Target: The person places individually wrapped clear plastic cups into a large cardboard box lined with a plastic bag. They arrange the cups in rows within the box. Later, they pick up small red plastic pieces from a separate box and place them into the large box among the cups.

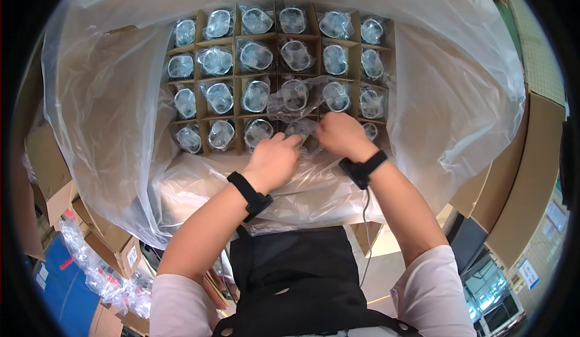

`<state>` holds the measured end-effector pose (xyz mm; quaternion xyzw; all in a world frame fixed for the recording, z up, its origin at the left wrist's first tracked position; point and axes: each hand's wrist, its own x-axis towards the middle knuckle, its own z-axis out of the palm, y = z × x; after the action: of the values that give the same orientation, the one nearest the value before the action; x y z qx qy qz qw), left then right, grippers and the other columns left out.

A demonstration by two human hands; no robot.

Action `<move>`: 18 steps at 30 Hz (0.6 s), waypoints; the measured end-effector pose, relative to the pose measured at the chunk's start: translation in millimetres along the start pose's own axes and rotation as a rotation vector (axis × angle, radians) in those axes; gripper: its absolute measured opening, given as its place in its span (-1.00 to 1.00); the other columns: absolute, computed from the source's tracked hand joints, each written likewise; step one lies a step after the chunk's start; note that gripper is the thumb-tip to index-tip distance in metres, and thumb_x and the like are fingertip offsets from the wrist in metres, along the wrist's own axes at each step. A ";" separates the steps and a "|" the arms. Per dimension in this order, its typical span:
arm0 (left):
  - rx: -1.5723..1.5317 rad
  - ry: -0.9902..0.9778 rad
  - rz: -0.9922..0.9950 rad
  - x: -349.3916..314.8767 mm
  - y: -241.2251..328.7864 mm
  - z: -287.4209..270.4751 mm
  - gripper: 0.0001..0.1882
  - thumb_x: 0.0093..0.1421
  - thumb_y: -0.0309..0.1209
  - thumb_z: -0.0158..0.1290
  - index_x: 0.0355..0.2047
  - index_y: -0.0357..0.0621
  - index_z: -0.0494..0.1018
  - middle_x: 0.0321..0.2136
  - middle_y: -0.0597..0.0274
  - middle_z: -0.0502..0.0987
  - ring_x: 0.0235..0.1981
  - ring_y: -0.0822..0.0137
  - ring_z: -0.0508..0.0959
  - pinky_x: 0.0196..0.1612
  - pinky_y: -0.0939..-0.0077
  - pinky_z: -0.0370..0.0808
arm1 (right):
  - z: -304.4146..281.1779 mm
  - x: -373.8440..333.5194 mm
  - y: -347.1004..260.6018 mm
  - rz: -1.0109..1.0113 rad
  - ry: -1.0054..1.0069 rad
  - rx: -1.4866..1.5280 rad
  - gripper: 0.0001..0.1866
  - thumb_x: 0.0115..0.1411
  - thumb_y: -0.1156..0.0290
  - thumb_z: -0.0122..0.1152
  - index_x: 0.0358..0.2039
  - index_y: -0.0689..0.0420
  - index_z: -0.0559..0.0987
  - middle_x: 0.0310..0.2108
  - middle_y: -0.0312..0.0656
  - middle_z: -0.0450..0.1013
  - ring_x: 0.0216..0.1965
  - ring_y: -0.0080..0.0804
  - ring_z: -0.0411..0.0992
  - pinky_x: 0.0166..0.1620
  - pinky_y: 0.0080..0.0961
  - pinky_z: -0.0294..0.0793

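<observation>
While a huge translucent plastic liner (pixel 459 89) billows round the L, R & top of the frame, a brown cardboard divider grid (pixel 354 59) sits upper ctr within it. Near frame ctr, over the grid's lower edge, are the bare left hand (pixel 273 160) & bare right hand (pixel 344 136). R fingers look closed on thin, clear, crinkly plastic film (pixel 296 128); L fingers touch its other side, can't tell if pinching. Film's bunched betw. the hands, just above frame ctr; can't tell if anything solid is inside. Should handle v. light, soft & slippery, prob. tears easily; best grip = a gathered fold, not a flat bit. Smallest: round-mouthed silvery-grey pieces in clear wrap (pixel 255 56), upper ctr, in the cells. Look stiff, poss. fragile; best held round the sides below the rim, as wrap may slide.
</observation>
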<state>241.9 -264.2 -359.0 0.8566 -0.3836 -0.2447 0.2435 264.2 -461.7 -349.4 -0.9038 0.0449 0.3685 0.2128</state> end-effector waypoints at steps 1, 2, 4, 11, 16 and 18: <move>0.025 0.014 0.062 -2.1 -5.8 0.3 -0.82 0.04 -0.40 0.06 -0.34 -0.15 0.53 -0.31 0.16 0.53 -0.32 0.05 0.58 -0.30 0.20 0.54 | -6.5 -3.6 11.1 0.041 -0.074 0.048 -0.76 0.04 0.33 0.12 -0.44 0.23 0.63 -0.37 0.13 0.56 -0.28 0.06 0.55 -0.20 -0.15 0.55; 0.044 -0.090 0.024 -1.1 -7.5 -5.4 -0.81 0.05 -0.37 0.06 -0.33 -0.15 0.53 -0.33 0.16 0.53 -0.35 0.05 0.59 -0.32 0.20 0.54 | -16.7 -8.2 14.4 0.086 -0.147 0.097 -0.78 0.03 0.35 0.12 -0.42 0.23 0.63 -0.37 0.13 0.56 -0.27 0.04 0.55 -0.19 -0.15 0.54; 0.083 -0.299 -0.054 0.4 -8.3 -16.3 -0.78 0.06 -0.33 0.06 -0.31 -0.15 0.53 -0.36 0.18 0.55 -0.40 0.04 0.59 -0.34 0.19 0.54 | -8.0 -15.1 14.6 -0.063 0.058 -0.013 -0.81 0.02 0.40 0.14 -0.39 0.20 0.62 -0.37 0.09 0.56 -0.27 0.04 0.55 -0.19 -0.16 0.55; 0.304 -0.397 -0.291 18.7 8.3 -9.4 -0.77 0.22 -0.31 -0.06 -0.23 -0.02 0.57 -0.39 0.13 0.59 -0.39 0.11 0.62 -0.38 0.24 0.50 | 0.9 -7.2 -16.1 -0.188 0.102 -0.232 -0.89 -0.01 0.48 0.16 -0.49 0.17 0.64 -0.40 0.01 0.57 -0.32 -0.03 0.57 -0.26 -0.19 0.57; 0.349 -0.337 -0.037 -6.8 9.1 -41.4 -0.82 0.14 -0.34 0.02 -0.37 -0.04 0.61 -0.34 0.12 0.58 -0.23 0.15 0.61 -0.25 0.23 0.52 | -19.2 -21.3 11.6 -0.134 -0.018 -0.232 -0.83 0.01 0.38 0.23 -0.41 0.19 0.65 -0.36 0.05 0.57 -0.29 0.02 0.56 -0.22 -0.17 0.56; -0.125 -0.351 -0.031 -14.8 10.1 -94.5 -0.77 0.12 -0.22 0.12 -0.41 -0.12 0.56 -0.35 0.08 0.55 -0.25 0.14 0.60 -0.22 0.28 0.51 | -48.4 -28.5 12.5 -0.241 -0.049 -0.013 -0.75 0.05 0.26 0.27 -0.33 0.16 0.66 -0.34 0.02 0.57 -0.29 0.01 0.55 -0.20 -0.17 0.54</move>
<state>285.0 -237.0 -277.5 0.7897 -0.3909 -0.4176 0.2218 271.9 -495.3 -303.4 -0.8948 -0.0716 0.3625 0.2507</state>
